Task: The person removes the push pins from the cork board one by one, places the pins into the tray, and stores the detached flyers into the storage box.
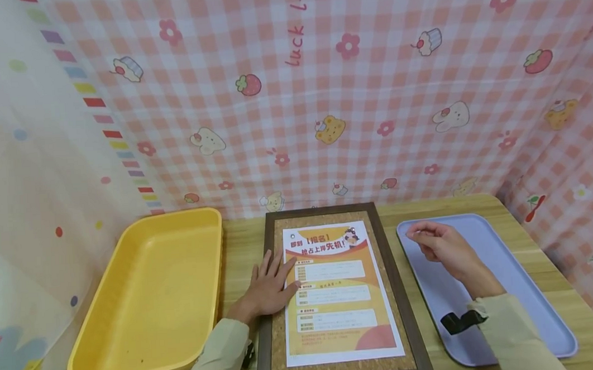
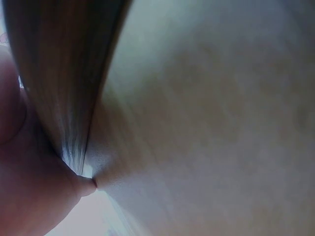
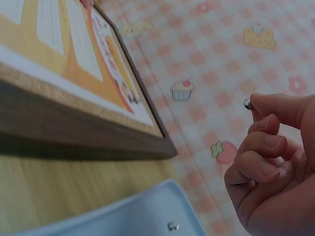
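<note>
A framed cork board [image 1: 279, 342] lies on the table, with an orange and white printed poster [image 1: 332, 295] on it. Small silver dots, like thumbtack heads, show at the poster's two top corners. My left hand [image 1: 267, 290] rests flat with spread fingers across the board's left frame and the poster's left edge. Above the blue-violet tray [image 1: 520, 285], my right hand [image 1: 446, 250] pinches a small silver thumbtack [image 3: 247, 103] between thumb and index finger, the other fingers curled. Another silver thumbtack [image 3: 173, 226] lies in that tray.
A deep yellow tray [image 1: 166, 287] stands left of the board. All of this is on a wood-grain table [image 1: 241, 244]. Behind it hangs a pink checked cloth [image 1: 292, 112], with a pale patterned curtain [image 1: 19, 183] on the left side.
</note>
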The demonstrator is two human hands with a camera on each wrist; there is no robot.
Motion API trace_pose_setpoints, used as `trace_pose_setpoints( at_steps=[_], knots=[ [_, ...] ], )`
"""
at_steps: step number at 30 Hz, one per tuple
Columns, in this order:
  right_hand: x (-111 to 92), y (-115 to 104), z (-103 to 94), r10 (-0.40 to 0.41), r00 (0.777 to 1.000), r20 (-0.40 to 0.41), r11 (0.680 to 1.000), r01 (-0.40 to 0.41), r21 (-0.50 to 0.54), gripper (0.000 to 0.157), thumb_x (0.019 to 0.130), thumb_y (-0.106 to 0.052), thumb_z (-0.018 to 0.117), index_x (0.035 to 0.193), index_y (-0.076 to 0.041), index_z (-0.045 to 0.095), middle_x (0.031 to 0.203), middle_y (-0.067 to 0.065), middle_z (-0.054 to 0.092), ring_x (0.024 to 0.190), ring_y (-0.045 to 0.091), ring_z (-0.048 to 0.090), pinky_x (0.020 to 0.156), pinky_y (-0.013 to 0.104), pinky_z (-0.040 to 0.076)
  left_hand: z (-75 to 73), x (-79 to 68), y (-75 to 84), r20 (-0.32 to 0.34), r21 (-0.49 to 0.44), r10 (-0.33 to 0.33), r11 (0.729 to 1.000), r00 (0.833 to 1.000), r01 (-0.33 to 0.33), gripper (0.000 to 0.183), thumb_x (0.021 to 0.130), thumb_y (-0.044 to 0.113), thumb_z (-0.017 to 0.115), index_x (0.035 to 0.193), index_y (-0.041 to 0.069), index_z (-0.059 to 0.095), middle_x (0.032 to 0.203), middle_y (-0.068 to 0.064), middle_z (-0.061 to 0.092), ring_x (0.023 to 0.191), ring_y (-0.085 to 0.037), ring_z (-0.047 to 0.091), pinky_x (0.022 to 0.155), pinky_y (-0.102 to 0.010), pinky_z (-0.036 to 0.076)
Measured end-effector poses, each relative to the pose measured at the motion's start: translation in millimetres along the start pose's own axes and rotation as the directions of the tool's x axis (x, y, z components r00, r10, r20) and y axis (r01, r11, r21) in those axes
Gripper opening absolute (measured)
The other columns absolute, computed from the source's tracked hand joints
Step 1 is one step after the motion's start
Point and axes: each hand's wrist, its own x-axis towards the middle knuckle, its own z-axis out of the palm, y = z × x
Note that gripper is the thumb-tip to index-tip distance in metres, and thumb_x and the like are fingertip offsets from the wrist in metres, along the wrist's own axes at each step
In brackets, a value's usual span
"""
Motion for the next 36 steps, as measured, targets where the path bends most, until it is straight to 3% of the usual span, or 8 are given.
trace_pose_setpoints(
  at_steps=[10,17,25,36],
  knots=[
    [4.2,15.0,-15.5,0.053,0.996,-0.069,0.997,-0.049,0.055,0.011,0.099,-0.019,0.062,0.092,-0.017,0.071,0.065,-0.008,0.046,0.052,0.006,0.037,0.049,0.027,0.026,6.5,3.9,-6.8,0.004,0.009,-0.016,1.0,1.0,0.016,0.065,0.104,0.052,0.036,0.161,0.024,0.019,0.167,-0.007,-0.005,0.152,-0.032,-0.014,0.116,-0.066,-0.003],
    [8.1,24.2,-23.4,0.088,0.992,-0.091,0.992,-0.079,0.098,0.013,0.097,-0.019,0.066,0.084,-0.022,0.069,0.063,-0.009,0.044,0.05,0.005,0.036,0.052,0.032,0.018,0.6,1.1,-1.3,0.005,0.005,-0.003,1.0,1.0,0.003,0.062,0.105,0.045,0.039,0.159,0.018,0.024,0.167,-0.014,0.0,0.152,-0.038,-0.01,0.115,-0.069,0.0],
    [14.0,37.9,-35.7,0.151,0.977,-0.149,0.988,-0.148,0.03,0.017,0.098,-0.022,0.063,0.083,-0.028,0.067,0.067,-0.011,0.048,0.053,0.004,0.04,0.048,0.021,0.033,-0.3,1.3,-1.4,0.007,0.016,-0.008,1.0,1.0,0.008,0.062,0.105,0.045,0.038,0.159,0.019,0.024,0.167,-0.013,0.001,0.152,-0.038,-0.01,0.115,-0.068,0.0],
    [22.8,54.3,-44.7,0.201,0.964,-0.176,0.98,-0.195,0.048,0.018,0.098,-0.018,0.062,0.082,-0.025,0.067,0.063,-0.011,0.048,0.049,0.003,0.041,0.045,0.021,0.034,0.1,1.1,-0.7,0.013,0.021,-0.013,1.0,1.0,0.013,0.062,0.105,0.046,0.038,0.16,0.019,0.023,0.167,-0.013,0.0,0.152,-0.038,-0.009,0.115,-0.068,0.0]
  ],
)
